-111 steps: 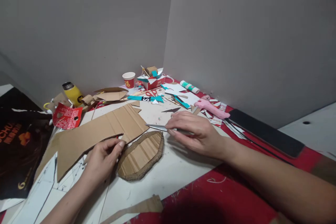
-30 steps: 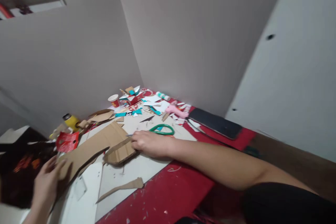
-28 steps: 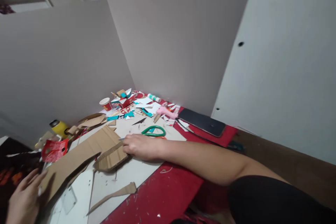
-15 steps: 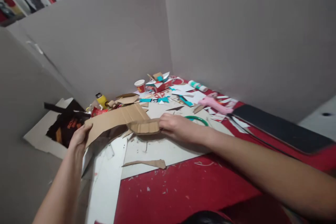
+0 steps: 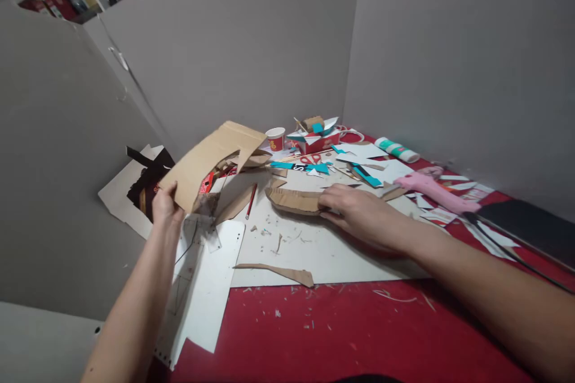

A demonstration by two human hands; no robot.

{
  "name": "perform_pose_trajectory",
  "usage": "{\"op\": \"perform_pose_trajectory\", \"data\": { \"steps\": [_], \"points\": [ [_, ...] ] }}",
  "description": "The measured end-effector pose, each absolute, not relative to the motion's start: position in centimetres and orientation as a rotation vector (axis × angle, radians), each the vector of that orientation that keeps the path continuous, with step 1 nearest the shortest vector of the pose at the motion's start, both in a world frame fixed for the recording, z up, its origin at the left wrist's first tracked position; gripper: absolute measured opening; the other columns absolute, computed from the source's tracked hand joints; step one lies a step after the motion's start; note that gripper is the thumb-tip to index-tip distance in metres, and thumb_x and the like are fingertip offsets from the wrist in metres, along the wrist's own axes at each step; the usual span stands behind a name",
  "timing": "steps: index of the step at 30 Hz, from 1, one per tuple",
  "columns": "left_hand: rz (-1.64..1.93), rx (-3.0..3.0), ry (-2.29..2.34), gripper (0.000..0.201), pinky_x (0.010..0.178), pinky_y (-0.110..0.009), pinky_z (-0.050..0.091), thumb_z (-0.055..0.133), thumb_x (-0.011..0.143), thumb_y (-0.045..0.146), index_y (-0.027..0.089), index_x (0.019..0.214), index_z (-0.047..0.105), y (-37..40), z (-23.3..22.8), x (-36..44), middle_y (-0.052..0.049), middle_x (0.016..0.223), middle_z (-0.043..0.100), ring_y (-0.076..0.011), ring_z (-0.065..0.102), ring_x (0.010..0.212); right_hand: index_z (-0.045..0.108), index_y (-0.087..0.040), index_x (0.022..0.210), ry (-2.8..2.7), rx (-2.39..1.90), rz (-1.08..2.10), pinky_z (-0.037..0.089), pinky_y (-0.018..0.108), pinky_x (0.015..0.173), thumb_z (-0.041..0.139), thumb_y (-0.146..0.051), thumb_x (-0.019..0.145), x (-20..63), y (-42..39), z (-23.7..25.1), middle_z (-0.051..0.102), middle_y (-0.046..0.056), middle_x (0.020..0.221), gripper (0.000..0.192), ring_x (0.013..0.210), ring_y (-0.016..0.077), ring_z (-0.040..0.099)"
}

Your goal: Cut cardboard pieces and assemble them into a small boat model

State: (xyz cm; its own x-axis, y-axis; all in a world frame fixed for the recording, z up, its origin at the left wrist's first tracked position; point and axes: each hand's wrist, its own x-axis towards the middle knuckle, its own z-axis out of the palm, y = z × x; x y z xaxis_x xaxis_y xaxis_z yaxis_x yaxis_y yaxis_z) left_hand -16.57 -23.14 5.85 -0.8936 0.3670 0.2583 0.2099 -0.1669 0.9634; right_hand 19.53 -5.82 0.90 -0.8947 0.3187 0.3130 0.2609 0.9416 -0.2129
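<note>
**Large cardboard sheet lifted clear of the cut-out piece**

Since the frame half a second earlier, the large cardboard sheet [image 5: 211, 158] has risen from lying low over the table to standing tilted in the air at far left, and the pencil [image 5: 251, 201] beneath it has come into view. The left hand [image 5: 165, 204] pinches the sheet's near lower corner, fingers closed on the edge. The right hand [image 5: 359, 215] lies flat, fingers spread narrowly, pressing the near right end of the cut-out cardboard piece [image 5: 294, 199], which rests on the white board [image 5: 314, 245] at centre; whether anything lies under the palm cannot be told.

Near the hands: a thin cardboard strip [image 5: 276, 272] on the board's near edge, and small crumbs of card scattered between it and the cut-out piece. Farther right: a pink glue gun [image 5: 433, 188], with a dark tablet [image 5: 530, 224] at the right edge. Far centre: a paper cup [image 5: 275, 138], a red box [image 5: 314, 139] of scraps, and a glue stick [image 5: 398, 149]. The red table [image 5: 341, 335] shows bare in the near ground.

Judgement on technique: separation goes best with the cut-out piece kept pinned flat while the sheet is drawn up and leftward, so no uncut fibre tears the shaped edge.
</note>
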Motion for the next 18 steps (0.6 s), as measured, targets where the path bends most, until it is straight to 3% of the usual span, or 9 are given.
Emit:
{"op": "perform_pose_trajectory", "data": {
  "steps": [3,7,13,18],
  "points": [
    [1.95,0.631,2.079,0.036,0.083,-0.044,0.054,0.059,0.091,0.034,0.017,0.122,0.056,-23.1,2.5,-14.1,-0.01,0.122,0.06,-0.0228,0.063,0.1,0.064,-0.015,0.088,-2.796,-0.426,0.25,0.047,0.034,0.074,0.048,-0.015,0.09,19.3,-6.3,1.0,0.064,0.011,0.09,0.016,0.089,0.024,0.058],
    [1.503,0.654,2.287,0.035,0.082,-0.043,0.055,0.059,0.091,0.033,0.017,0.121,0.057,-25.3,0.4,-12.5,-0.01,0.12,0.061,-0.0225,0.063,0.099,0.064,-0.015,0.09,-2.819,-0.411,0.273,0.047,0.034,0.074,0.048,-0.016,0.09,19.3,-6.2,0.8,0.064,0.011,0.091,0.016,0.088,0.0233,0.058],
    [1.022,0.739,2.838,0.038,0.087,-0.047,0.052,0.06,0.09,0.033,0.019,0.126,0.055,-28.2,3.0,-15.8,-0.01,0.127,0.057,-0.025,0.06,0.107,0.064,-0.017,0.087,-2.801,-0.379,0.308,0.046,0.033,0.072,0.049,-0.018,0.09,19.2,-6.1,0.5,0.063,0.01,0.089,0.015,0.085,0.0224,0.059],
    [0.519,0.714,2.963,0.036,0.086,-0.046,0.053,0.06,0.09,0.034,0.018,0.123,0.057,-26.1,3.5,-18.5,-0.01,0.124,0.059,-0.0245,0.061,0.105,0.063,-0.018,0.082,-2.832,-0.375,0.345,0.046,0.033,0.07,0.049,-0.015,0.09,19.1,-6.5,0.7,0.063,0.01,0.087,0.016,0.083,0.0226,0.059]
  ]
}}
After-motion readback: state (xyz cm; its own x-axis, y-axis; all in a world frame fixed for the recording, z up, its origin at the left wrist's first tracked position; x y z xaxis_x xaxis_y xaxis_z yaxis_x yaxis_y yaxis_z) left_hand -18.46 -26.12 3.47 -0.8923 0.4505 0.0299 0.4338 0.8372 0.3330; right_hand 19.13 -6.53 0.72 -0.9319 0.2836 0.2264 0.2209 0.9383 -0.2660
